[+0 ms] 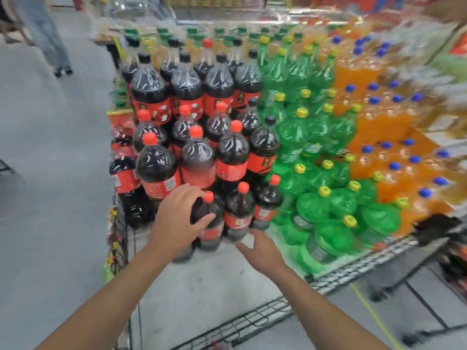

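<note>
Head view: my left grip (177, 218) is clamped round the shoulder of a dark cola plastic bottle with a red cap and red label (212, 234). Fingers curl behind the neck, thumb lies across the front. The bottle stands upright at 6 o'clock of frame centre, in the front row, with two like it at its 3 o'clock.

Right grip (262, 248) sits at 4 o'clock of that bottle, fingers apart, holding nothing. Its fingertips are just beside the base of the next red-capped cola bottle (238, 213); contact I cannot tell.

Both bottles stand on a grey shelf deck with a black wire-mesh edge (207, 286). Stacked cola bottles (156, 162) rise at 12 o'clock. Green plastic bottles with yellow caps (328, 223) are at 3 o'clock. Orange soda bottles with blue caps (379, 127) are at 2 o'clock, blurred. Grey concrete floor (50, 173) is at 9 o'clock, and a person's legs in grey trousers (48, 34) at 11 o'clock.
</note>
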A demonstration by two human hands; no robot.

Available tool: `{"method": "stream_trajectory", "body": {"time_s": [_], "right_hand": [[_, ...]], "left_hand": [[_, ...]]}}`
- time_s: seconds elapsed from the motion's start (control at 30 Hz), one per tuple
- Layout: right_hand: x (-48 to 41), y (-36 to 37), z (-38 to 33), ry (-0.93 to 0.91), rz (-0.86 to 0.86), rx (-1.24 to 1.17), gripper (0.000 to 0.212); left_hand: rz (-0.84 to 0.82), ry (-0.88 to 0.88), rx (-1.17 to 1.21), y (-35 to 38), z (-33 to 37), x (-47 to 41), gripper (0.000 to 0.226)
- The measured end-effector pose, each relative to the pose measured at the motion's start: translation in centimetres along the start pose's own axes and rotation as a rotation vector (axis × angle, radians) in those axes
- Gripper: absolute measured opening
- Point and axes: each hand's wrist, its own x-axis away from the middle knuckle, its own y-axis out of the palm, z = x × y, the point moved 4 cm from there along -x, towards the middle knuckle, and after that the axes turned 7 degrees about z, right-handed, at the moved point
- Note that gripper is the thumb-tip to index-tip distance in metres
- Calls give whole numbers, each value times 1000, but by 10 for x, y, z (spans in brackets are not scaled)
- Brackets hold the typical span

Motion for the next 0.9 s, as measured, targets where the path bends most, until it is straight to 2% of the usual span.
{"method": "stream_trajectory", "body": {"time_s": [0.17,0.37,0.47,0.63,0.77,0.9], "right_hand": [[73,-83,23,46,226,140,77],[165,-154,83,130,444,193,85],[211,-177,123,217,500,166,83],[282,-208,199,353,551,141,79],[333,-237,266,457,595,93,71],[375,-262,333,547,629,69,74]], "left_hand": [[-106,219,49,21,75,17,64],[-412,437,73,78,176,67,91],[-460,482,85,103,219,92,81],[-544,429,216,144,291,118,53],[-642,427,311,188,359,135,59],[-718,451,326,237,431,155,57]]}}
